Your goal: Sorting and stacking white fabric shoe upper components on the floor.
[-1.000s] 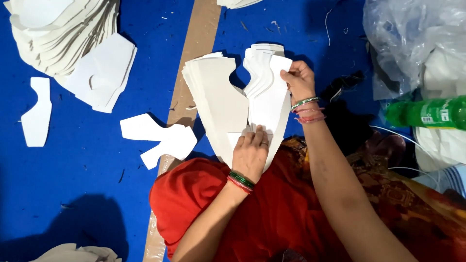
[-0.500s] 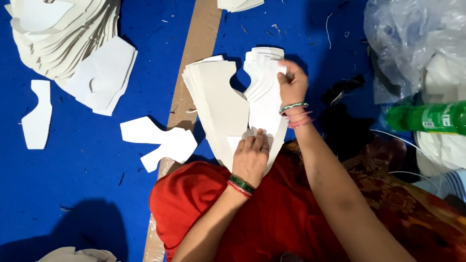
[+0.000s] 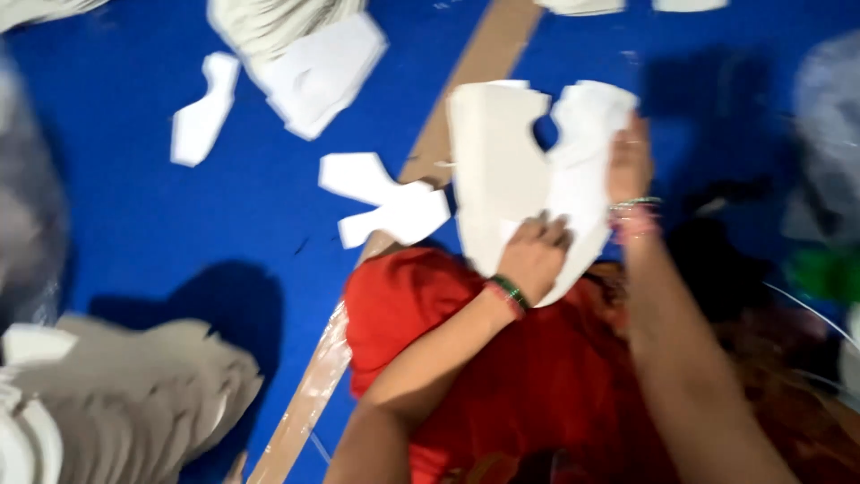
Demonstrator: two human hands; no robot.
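Two hands on one stack (image 3: 515,170) of white cut pieces, which stands on my red lap. My left hand (image 3: 535,255) is nearest me, fingers curled over the stack's lower edge and pressing it down; the frame is too smeared to say how tightly they close. Beyond it and to the right, my right hand (image 3: 629,161) lies flat along the stack's far side, fingers stretched out rather than clenched. I judge I am squaring the pieces up, edges tapped into line. The next move would call for a firm pinch low down while the upper edges are evened. Left of my fingers a single loose piece (image 3: 385,199) lies on the blue sheet (image 3: 161,233). Further off a bigger pile (image 3: 305,54) is cut by the top edge. Everything is blurred; the grey heap at lower left and the shapes at far right I cannot make out.
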